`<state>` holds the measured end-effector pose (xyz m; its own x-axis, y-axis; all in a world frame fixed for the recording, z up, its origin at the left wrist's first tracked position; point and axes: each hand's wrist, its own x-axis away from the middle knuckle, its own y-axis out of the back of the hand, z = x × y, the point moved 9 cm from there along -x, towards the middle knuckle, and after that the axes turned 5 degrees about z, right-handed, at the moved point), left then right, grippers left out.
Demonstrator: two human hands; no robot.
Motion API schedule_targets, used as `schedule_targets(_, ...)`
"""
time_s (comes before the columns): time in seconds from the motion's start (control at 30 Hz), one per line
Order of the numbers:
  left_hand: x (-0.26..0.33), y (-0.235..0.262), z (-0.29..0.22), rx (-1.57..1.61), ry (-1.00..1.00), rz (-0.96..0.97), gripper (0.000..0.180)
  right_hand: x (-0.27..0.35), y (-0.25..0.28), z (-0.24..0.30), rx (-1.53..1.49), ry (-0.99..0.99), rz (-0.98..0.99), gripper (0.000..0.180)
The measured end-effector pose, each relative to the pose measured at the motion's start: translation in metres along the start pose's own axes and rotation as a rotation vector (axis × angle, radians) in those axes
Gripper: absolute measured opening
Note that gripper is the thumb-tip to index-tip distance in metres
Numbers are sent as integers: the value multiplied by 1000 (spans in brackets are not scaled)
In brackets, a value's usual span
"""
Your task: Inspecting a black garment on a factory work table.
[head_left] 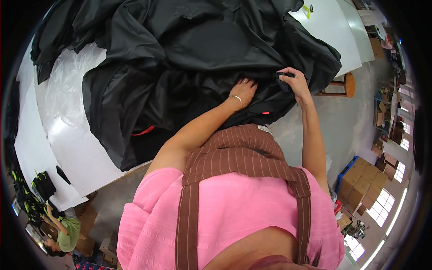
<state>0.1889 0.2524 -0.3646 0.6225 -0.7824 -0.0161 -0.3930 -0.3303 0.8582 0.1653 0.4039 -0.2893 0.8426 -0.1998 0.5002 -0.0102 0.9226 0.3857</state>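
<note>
A large heap of fabric lies spread across the bench, over a plastic sheet that shows at its left. The left hand rests flat on the fabric's near edge, and the right hand grips a fold just to its right. A wooden stool stands on the floor right of the bench, with stacked cardboard boxes nearer and further right.

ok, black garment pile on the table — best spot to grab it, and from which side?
Probably the near hem of the black garment, where it hangs over the table edge. Come from the person's side: there the fabric is a loose, free edge that pinches easily, while further in it lies bunched in heavy folds. The right hand already pinches a fold there; the left hand rests flat beside it.
</note>
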Motion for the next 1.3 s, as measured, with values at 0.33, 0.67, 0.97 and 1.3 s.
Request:
schedule_targets(0.33, -16, -2, -11, 1, 136, 178, 23, 10, 13, 49, 1183, 280, -195, 51)
schedule_targets(0.67, 14, 28, -15, 324, 86, 518, 30, -20, 107, 14, 1169, 190, -268, 54)
schedule_targets(0.97, -33, 2, -39, 14, 229, 772, 21, 34, 93, 57, 1129, 622, -25, 63)
schedule_targets(1.3, -100, 15, 3, 348, 380, 59, 40, 52, 94, -6, 1278, 429, 238, 46)
